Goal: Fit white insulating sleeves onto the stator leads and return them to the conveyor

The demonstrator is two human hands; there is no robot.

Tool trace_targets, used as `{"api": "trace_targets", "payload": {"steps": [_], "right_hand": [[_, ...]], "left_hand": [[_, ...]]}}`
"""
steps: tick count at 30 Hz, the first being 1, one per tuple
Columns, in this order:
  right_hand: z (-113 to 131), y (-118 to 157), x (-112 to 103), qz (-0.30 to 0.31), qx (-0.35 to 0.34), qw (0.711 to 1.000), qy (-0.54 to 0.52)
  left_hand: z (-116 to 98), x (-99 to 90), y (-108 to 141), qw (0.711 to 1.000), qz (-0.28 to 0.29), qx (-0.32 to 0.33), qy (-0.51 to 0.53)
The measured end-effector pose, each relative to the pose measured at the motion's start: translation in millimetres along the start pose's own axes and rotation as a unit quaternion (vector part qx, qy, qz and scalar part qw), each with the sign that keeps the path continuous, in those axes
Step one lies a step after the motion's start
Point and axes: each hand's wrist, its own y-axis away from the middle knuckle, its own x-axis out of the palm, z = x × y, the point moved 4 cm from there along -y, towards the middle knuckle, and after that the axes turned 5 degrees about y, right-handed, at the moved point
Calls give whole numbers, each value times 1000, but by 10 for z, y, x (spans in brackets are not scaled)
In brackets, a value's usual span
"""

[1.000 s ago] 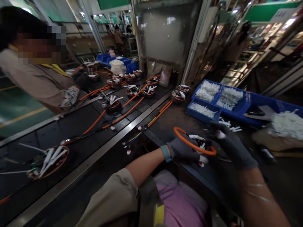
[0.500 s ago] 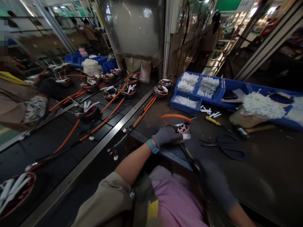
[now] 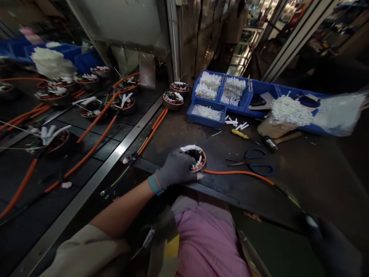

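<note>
My left hand (image 3: 175,168), in a grey glove, is closed round the near left side of a motor stator (image 3: 203,157) lying at the bench's front edge. White sleeving and red windings show inside its ring; my fingers hide part of it. From the stator an orange cable (image 3: 239,172) runs to the right, stretched nearly straight. Its dark end with a yellow-green wire reaches my right hand (image 3: 331,240), gloved and blurred at the lower right, which is closed on it. Scissors (image 3: 261,161) with blue handles lie just behind the cable.
Blue bins (image 3: 206,115) of white tubes line the back of the bench. A yellow-handled screwdriver (image 3: 240,134), a hammer (image 3: 270,144) and a bag of white pieces (image 3: 291,113) lie before them. Several stators with orange cables rest on the conveyor (image 3: 95,169) at left.
My right hand has moved out to the right, drawing the looped orange cable out nearly straight. The stator has turned under my left hand, its cable now facing right. The view has shifted right.
</note>
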Motion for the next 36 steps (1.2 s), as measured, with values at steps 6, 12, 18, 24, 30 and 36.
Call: {"api": "trace_targets", "payload": {"steps": [6,12,18,24,30,36], "right_hand": [[424,-10,646,5,-172,981,-90],[2437,113,1072,271,-400,875,18],[3302,110,1143,306,-535,783,85],[3761,142,1234,269,-643,716,35],[4020,242,1381,302,-667,680,-5],[3679,-33,1315,312,-575,738,-166]], "left_hand": [[976,-378,-267,994,-10,-46,-100],[1480,-634,-539,946,-139,-275,-102],[669,-245,36,984,-82,-161,7],[186,-31,1108,972,-26,-228,48],[201,275,1581,908,9,-398,134],[402,106,1924,877,49,-478,9]]}}
